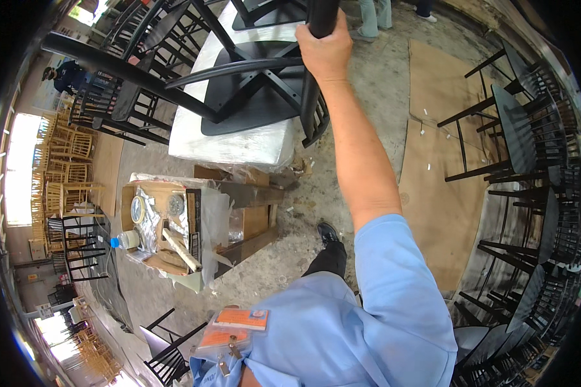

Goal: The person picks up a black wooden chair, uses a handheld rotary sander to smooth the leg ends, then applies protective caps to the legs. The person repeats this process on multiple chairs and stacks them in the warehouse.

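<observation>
My right hand (326, 46) is closed around a leg of a black wooden chair (252, 97), at the top of the view. The chair lies tipped over on a low table wrapped in white padding (239, 145), its legs and rungs sticking out toward me. My right arm stretches straight ahead from a light blue sleeve. My left hand is out of sight.
An open cardboard box (187, 226) with foil, round parts and wooden sticks sits at the left, a plastic bottle (124, 240) beside it. Black chairs (529, 161) are stacked at the right, bare wooden chairs (64, 168) far left. Cardboard sheets (442, 193) lie on the concrete floor. Another person's legs (374, 16) stand ahead.
</observation>
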Demonstrator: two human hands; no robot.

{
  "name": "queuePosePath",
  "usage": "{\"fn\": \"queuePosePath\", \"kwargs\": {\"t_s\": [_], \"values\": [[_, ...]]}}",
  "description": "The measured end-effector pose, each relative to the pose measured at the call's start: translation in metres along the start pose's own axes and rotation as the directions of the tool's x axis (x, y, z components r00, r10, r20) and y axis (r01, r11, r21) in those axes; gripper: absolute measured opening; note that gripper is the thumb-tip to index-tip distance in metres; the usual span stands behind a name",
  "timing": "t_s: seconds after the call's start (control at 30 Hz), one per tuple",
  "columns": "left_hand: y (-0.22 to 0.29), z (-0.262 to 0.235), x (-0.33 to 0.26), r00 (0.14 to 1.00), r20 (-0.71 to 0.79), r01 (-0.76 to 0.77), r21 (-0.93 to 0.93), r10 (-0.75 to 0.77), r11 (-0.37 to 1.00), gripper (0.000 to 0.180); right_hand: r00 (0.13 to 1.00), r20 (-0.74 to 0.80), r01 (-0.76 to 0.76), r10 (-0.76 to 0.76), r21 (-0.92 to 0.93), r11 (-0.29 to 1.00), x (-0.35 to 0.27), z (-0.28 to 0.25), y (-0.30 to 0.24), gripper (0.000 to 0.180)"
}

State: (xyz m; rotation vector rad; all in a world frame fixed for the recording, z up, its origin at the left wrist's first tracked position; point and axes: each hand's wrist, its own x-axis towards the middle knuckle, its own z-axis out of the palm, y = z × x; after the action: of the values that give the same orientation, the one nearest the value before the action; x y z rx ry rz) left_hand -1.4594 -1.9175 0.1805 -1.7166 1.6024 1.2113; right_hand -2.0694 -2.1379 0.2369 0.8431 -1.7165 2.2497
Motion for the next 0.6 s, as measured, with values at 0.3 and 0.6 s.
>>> {"fn": "queuePosePath", "kwargs": {"t_s": [0.3, 0.6], "values": [[0.258, -0.131, -0.031, 0.731, -0.093, -0.654, -0.378, 0.675, 0.656, 0.038, 0.984, 0.104, -0.149, 0.143, 0.058, 0.987, -0.001, -0.001, 0.007, 0.057], [0.444, -0.317, 0.114, 0.508, -0.835, -0.821, -0.395, 0.212, 0.412, 0.088, 0.979, 0.143, -0.175, 0.148, 0.205, 0.963, 0.004, 0.000, 0.012, 0.034]]}}
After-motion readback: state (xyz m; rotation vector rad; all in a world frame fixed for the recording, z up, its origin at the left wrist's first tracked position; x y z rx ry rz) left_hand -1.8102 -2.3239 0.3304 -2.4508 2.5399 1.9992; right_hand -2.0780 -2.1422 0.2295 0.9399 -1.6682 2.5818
